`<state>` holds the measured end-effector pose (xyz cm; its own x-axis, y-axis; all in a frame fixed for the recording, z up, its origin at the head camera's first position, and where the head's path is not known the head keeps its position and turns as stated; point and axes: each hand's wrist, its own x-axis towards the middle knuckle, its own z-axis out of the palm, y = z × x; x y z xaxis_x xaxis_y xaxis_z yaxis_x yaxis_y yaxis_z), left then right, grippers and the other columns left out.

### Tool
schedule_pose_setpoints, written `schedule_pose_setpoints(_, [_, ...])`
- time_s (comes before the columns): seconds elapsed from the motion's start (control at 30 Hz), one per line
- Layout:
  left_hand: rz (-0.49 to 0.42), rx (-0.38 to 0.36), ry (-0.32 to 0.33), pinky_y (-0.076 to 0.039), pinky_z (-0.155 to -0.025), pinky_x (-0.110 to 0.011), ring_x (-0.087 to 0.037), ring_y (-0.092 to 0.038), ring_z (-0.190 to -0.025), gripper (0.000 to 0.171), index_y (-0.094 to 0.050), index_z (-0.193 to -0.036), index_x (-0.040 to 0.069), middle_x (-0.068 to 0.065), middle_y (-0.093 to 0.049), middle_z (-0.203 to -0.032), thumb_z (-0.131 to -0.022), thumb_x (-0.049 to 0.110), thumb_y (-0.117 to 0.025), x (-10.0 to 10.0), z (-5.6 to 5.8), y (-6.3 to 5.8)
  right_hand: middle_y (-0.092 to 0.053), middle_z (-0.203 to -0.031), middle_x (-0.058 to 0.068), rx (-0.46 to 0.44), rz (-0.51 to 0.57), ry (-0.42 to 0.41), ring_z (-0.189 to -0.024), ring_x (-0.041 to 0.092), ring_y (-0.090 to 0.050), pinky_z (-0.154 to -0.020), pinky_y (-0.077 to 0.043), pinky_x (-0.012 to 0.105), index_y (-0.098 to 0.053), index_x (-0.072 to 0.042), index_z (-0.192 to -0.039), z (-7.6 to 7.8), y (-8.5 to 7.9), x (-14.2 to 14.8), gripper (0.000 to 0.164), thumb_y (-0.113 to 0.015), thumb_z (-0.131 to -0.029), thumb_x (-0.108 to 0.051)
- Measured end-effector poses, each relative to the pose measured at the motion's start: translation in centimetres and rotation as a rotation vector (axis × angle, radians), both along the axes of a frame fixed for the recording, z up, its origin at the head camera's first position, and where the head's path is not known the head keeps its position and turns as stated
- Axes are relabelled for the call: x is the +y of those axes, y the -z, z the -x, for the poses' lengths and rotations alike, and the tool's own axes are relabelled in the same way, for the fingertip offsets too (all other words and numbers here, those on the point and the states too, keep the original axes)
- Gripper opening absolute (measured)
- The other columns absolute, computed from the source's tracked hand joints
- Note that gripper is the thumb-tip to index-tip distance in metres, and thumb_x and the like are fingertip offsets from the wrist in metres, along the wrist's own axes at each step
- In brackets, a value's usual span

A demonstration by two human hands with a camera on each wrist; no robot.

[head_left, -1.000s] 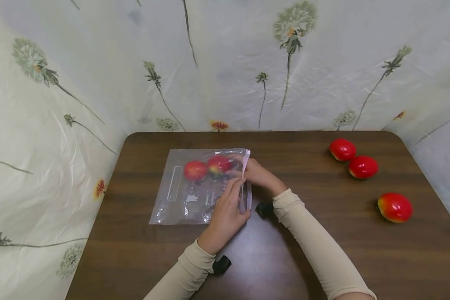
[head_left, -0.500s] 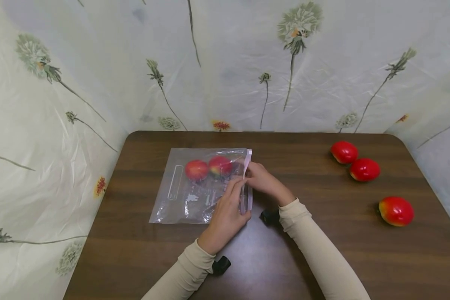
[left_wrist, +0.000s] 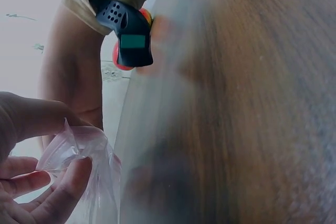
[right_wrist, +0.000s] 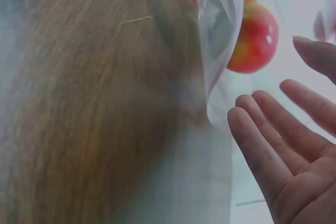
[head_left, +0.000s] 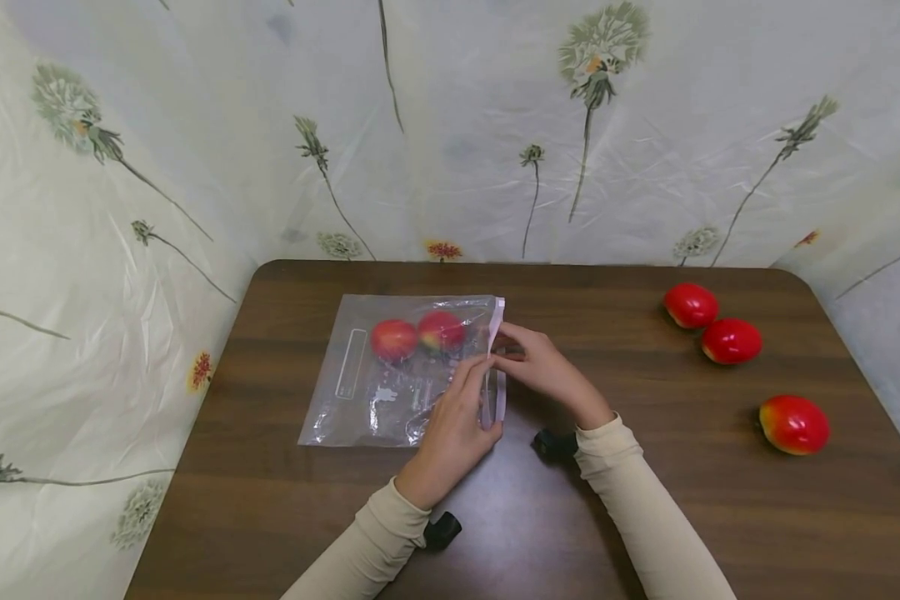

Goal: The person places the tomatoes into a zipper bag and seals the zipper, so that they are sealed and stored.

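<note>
A clear zip bag (head_left: 330,421) lies flat left of the table's middle, its pale zip edge (head_left: 497,315) facing right. Inside it sit two shiny red-and-yellow, mango-like fruits, a left one (head_left: 393,340) and a right one (head_left: 441,331). My left hand (head_left: 453,425) lies over the bag's mouth and pinches its edge; the left wrist view shows fingers (left_wrist: 76,179) on the parted plastic. Just outside the mouth is my right hand (head_left: 543,367), fingers spread and holding nothing. In the right wrist view its fingertips are near the bag's lip (right_wrist: 218,93).
On the right of the brown wooden table (head_left: 645,500) lie three more such fruits: a back one (head_left: 691,305), one close beside it (head_left: 731,342) and a nearer one (head_left: 794,425). A flower-patterned sheet (head_left: 450,125) hangs behind the table. Black wrist devices (head_left: 442,531) sit under both sleeves.
My right hand has drawn out of the bag's mouth to the right, leaving the right-hand fruit inside. The left hand has stayed on the bag's edge.
</note>
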<state>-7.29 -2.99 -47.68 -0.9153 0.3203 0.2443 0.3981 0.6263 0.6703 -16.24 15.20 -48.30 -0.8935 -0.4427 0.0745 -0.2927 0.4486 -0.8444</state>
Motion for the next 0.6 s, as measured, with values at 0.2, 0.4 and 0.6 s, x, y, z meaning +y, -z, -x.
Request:
schedule_pose_setpoints(0.2, [-0.001,0.001,0.002,-0.057,-0.078,-0.028,-0.016,-0.067,-0.091,0.088,-0.047,-0.150,0.009,-0.004,-0.050,-0.146,-0.073,0.004,-0.089,0.0,0.0,0.0,-0.067,-0.131,0.023,-0.004,0.011,0.015,-0.121,0.042,-0.067,-0.100,-0.055,0.055,-0.061,-0.001,-0.136,-0.7,0.0,0.6,0.041,-0.070,-0.096,-0.007])
schedule_pose_setpoints(0.4, [0.003,0.000,0.002,-0.057,-0.078,-0.027,-0.016,-0.068,-0.091,0.086,-0.048,-0.149,0.009,-0.005,-0.049,-0.146,-0.073,0.005,-0.089,-0.1,-0.1,-0.1,-0.066,-0.135,0.021,-0.005,0.024,0.045,-0.121,0.039,-0.067,-0.101,-0.056,0.051,-0.063,-0.003,-0.135,-1.2,0.1,1.2,0.043,-0.074,-0.095,-0.012])
schedule_pose_setpoints(0.6, [0.010,-0.001,-0.002,-0.057,-0.076,-0.027,-0.016,-0.068,-0.091,0.087,-0.048,-0.149,0.009,-0.005,-0.050,-0.146,-0.072,0.005,-0.089,-0.1,0.0,0.0,-0.065,-0.137,0.021,0.004,0.030,0.071,-0.121,0.038,-0.067,-0.104,-0.054,0.052,-0.062,-0.002,-0.137,-1.9,-0.2,2.1,0.050,-0.078,-0.092,-0.014])
